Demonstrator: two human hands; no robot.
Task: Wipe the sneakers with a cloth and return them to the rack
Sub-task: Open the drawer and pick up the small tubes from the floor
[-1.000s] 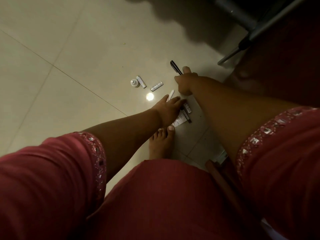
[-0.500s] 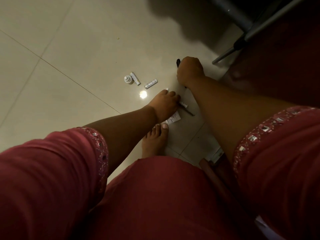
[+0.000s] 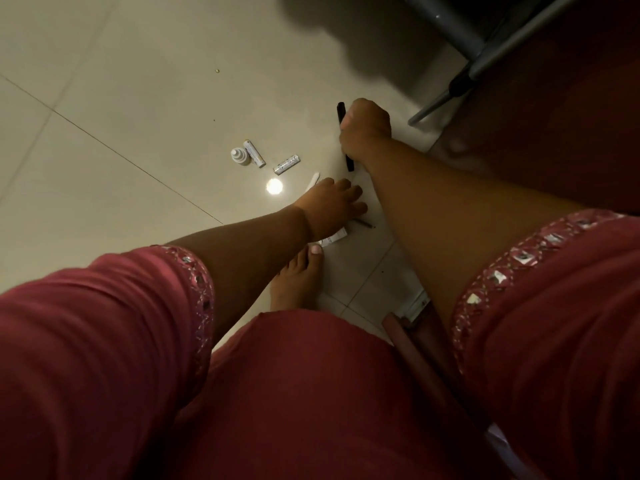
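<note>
Gripping a black pen [image 3: 341, 112], right hand [image 3: 365, 128] is fisted; left hand [image 3: 332, 206], fingers spread, rests on floor [image 3: 138, 81] clutter near batteries [image 3: 270, 159].

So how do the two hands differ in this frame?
The right hand is fisted round a black pen, raised off the floor; the left hand reaches with straighter fingers over small items on the floor, gripping nothing visible. Both reach down from pink sleeves.
</note>
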